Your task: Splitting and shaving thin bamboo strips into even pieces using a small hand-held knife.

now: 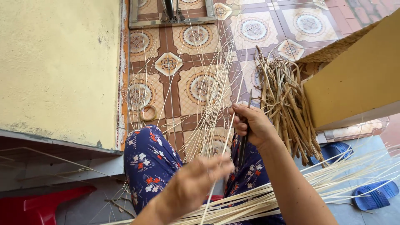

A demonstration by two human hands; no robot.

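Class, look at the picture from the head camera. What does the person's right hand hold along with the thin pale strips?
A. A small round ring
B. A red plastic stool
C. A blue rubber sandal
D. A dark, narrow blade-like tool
D: the right hand grips a dark, narrow blade-like tool that points down from the fist, with a thin pale strip running between its fingers and the blurred left hand.
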